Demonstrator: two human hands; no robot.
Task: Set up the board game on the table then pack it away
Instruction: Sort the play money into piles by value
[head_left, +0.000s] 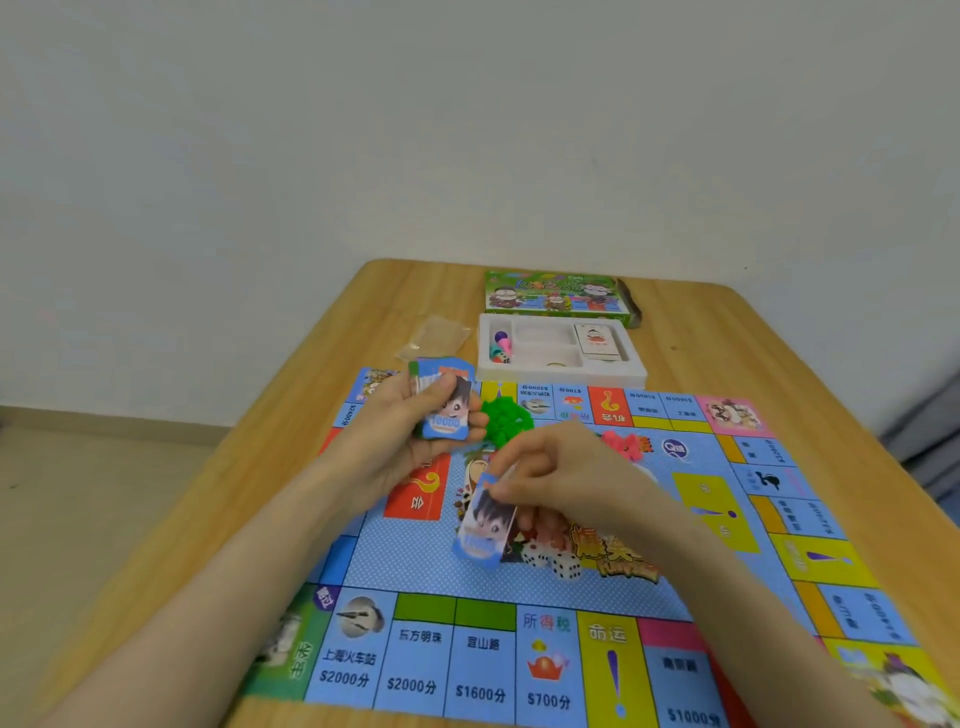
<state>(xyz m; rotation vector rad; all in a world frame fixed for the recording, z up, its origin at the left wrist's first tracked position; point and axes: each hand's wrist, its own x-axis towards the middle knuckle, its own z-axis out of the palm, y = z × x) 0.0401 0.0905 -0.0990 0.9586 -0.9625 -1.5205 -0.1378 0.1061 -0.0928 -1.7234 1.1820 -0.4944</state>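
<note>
The game board (519, 582) lies unfolded on the wooden table (727, 338). My left hand (410, 431) grips a stack of blue play-money notes (441, 400) above the board's far left corner. My right hand (561, 467) pinches a single blue note (483, 525) by its top edge over the board's middle. Two white dice (553, 561) sit just right of that note. A heap of green house pieces (506, 418) and a heap of pink pieces (626, 444) lie on the board near its far side.
Behind the board stands the white plastic insert tray (639, 371), with coloured pawns (501, 345) at its left and a card deck (597, 340) at its right. The green game box (556, 296) lies behind it. A clear plastic bag (434, 335) rests left of the tray.
</note>
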